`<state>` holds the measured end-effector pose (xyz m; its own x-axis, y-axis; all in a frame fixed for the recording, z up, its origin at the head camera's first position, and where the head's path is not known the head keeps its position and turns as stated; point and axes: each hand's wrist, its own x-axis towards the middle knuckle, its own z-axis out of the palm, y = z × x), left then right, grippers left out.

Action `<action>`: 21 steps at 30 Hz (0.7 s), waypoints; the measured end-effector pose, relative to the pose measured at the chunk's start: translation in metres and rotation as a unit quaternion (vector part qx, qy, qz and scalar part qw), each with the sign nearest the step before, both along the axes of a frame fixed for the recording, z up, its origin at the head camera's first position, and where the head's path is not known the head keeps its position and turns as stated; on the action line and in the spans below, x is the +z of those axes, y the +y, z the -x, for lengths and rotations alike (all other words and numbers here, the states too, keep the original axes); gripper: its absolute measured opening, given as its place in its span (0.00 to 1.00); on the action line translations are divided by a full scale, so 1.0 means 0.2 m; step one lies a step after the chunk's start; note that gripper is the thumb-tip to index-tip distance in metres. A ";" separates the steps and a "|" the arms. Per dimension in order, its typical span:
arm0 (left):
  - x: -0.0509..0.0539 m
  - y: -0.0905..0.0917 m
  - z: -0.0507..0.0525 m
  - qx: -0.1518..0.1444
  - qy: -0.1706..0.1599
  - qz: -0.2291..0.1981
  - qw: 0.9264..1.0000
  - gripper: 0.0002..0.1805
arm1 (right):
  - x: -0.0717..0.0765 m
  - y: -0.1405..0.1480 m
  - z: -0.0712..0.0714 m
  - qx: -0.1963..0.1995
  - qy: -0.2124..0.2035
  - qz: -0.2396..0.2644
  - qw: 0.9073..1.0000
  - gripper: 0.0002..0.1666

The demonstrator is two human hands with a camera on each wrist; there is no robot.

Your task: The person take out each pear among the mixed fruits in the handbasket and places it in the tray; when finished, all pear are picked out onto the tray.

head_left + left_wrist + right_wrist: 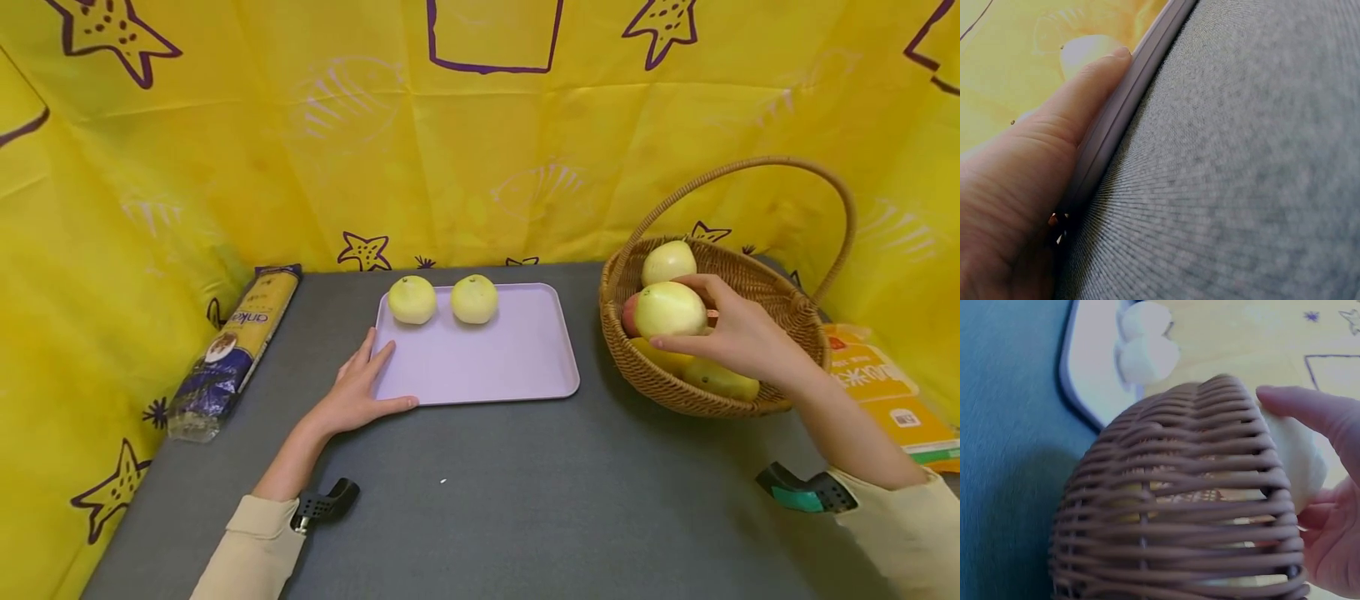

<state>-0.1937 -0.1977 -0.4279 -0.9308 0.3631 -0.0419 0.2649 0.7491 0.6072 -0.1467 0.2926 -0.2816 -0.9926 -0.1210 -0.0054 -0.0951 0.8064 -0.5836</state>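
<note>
My right hand point(746, 337) grips a round pale yellow-green fruit point(670, 309) between thumb and fingers, over the wicker basket point(637, 379). In the right wrist view, that fruit point(1297, 462) is partly behind the basket's rim. Inside the basket lie another pale fruit point(669, 260), a reddish fruit point(628, 317) mostly hidden, and yellow fruits point(722, 379) nearer me. My left hand point(354, 398) rests at the lilac tray's point(480, 358) near left corner, fingers spread, thumb along the front edge. Two similar round fruits point(412, 300) sit side by side at the tray's back left.
The basket's tall handle point(780, 160) arches over it. A yellow and blue plastic packet point(232, 350) lies on the left of the grey table point(525, 500). Right of the basket is an orange package point(892, 400). Yellow patterned cloth point(465, 167) hangs behind and along the sides.
</note>
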 end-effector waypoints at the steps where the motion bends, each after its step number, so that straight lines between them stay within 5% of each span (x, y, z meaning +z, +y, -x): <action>1: 0.00 0.00 0.00 0.001 0.001 0.001 1.000 0.58 | 0.00 0.00 0.00 -0.006 0.004 0.007 1.000 0.53; 15: 0.00 0.00 0.00 0.008 -0.006 0.005 1.000 0.59 | -0.07 -0.06 -0.03 -0.047 0.041 0.121 0.991 0.53; 21: 0.00 0.00 0.00 0.009 -0.008 0.006 1.000 0.59 | -0.08 -0.12 -0.04 -0.048 0.040 0.238 0.969 0.45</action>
<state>-0.1927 -0.1979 -0.4273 -0.9361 0.3462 -0.0621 0.2415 0.7610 0.6021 -0.1387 0.2678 -0.2968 -0.9944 0.0014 0.1056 -0.0934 0.4550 -0.8856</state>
